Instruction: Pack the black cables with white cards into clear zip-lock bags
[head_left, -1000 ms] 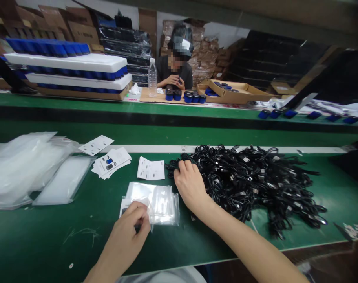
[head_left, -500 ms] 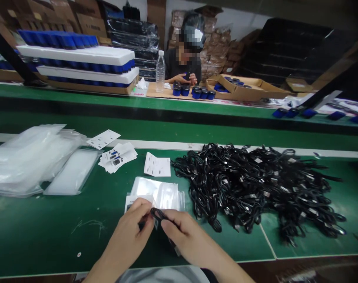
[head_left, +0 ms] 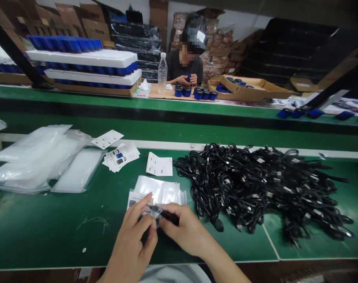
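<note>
Since the earliest view, the right hand [head_left: 185, 227] has left the heap of tangled black cables [head_left: 257, 188] and come together with the left hand [head_left: 132, 239] near the front of the green workbench [head_left: 52, 236]. The right thumb and fingers are pressed together, pinching a short black cable [head_left: 169, 215], its tip reaching the small clear plastic bag [head_left: 143, 206] that the left fingers pinch. That bag holds a white printed card [head_left: 133, 200], but whether the cable tip is inside it is hard to tell. Just behind the hands lies a stack of clear zip bags [head_left: 158, 189]. To the left are a loose pile of large clear plastic bags [head_left: 40, 157], a small stack of white printed cards [head_left: 120, 156] and a single white card [head_left: 159, 164]. Across the far bench, a seated co-worker [head_left: 186, 63] holds a small blue item in both hands above a cardboard sheet [head_left: 161, 92] with blue-capped jars [head_left: 191, 93] on it. To their right, an open cardboard tray [head_left: 249, 89] holds more of the blue-capped jars.
</note>
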`<state>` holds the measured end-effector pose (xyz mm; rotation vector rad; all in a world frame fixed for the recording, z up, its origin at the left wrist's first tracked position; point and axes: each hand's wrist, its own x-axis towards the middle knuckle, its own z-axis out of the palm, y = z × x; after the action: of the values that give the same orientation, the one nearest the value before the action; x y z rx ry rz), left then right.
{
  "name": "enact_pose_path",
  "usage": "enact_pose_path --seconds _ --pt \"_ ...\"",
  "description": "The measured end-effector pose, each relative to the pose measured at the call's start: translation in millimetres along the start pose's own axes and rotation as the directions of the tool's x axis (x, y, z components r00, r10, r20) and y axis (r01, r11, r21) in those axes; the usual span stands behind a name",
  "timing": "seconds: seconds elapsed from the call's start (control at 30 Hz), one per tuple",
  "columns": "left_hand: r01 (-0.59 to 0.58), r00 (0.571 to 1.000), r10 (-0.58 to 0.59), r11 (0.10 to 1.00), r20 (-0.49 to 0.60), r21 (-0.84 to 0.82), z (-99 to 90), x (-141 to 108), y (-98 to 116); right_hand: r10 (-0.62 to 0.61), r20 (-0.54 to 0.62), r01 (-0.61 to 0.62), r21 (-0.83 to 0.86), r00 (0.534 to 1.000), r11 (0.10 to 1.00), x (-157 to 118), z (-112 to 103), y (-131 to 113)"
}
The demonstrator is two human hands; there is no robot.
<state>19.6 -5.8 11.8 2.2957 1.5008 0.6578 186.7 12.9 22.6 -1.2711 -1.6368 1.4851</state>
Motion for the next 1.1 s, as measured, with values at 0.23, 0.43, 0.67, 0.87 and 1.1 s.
enact_pose_path --seconds 0.23,0.43,0.67,0.87,1.1 --pt "-0.044 0.999 0.045 0.999 -0.011 0.032 -0.5 1 0 0.018 0.151 -0.045 0.176 0.988 0.983 -8 -10 -1" --pt "-0.066 0.997 0.068 0.997 -0.033 0.039 0.3 6 4 0.168 -0.036 -0.16 0.161 0.985 0.974 -3 -2 4" --pt "-0.029 0.999 0.03 0.999 -0.025 0.031 -1.3 6 1 -0.012 0.221 -0.078 0.394 0.975 0.916 -16 -19 5" --pt "-0.064 0.997 0.065 0.997 -0.028 0.034 -1.2 4 2 0.031 0.297 -0.145 0.369 0.954 0.918 -11 -25 0" --pt "-0.091 0.993 0.093 0.995 -0.067 0.027 -2.6 4 11 0.017 -0.234 -0.036 -0.08 0.972 0.996 -6 1 2"
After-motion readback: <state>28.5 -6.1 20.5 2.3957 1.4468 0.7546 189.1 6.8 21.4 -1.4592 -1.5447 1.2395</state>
